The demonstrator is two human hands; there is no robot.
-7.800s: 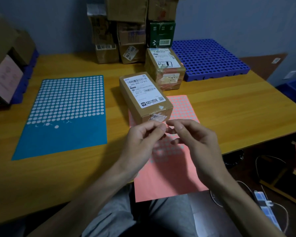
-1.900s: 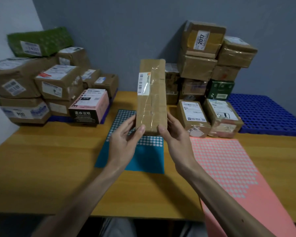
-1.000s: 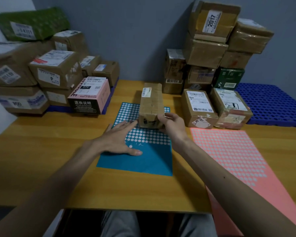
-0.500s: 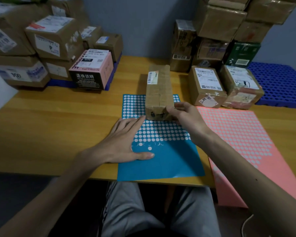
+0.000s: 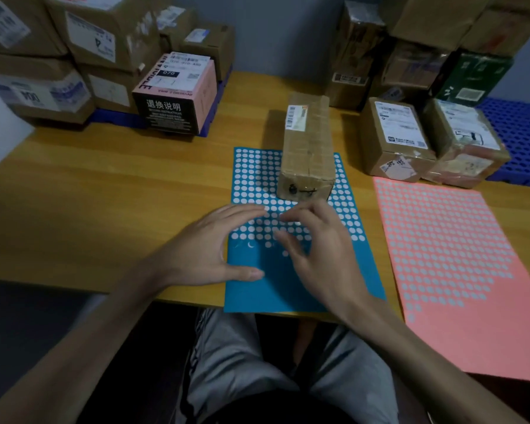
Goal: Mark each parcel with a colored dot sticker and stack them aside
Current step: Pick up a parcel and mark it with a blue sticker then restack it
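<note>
Left hand (image 5: pixel 214 249) flat on the left edge of the blue sticker sheet (image 5: pixel 257 296), fingers straight, holding nothing. Right hand (image 5: pixel 318 252) over the sheet's middle, blurred, fingers loosely bent and apart, nothing gripped. Long brown parcel (image 5: pixel 307 148) lying on the sheet's far part, long axis pointing away from the person, labelled end beyond the sheet's far edge.

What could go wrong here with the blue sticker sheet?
The blue sticker sheet hangs over the table edge, and the long parcel rests on its far end, so a hard pull might crease it, though the left hand presses it. The pink sticker sheet overhangs too; the right forearm might nudge it.
</note>
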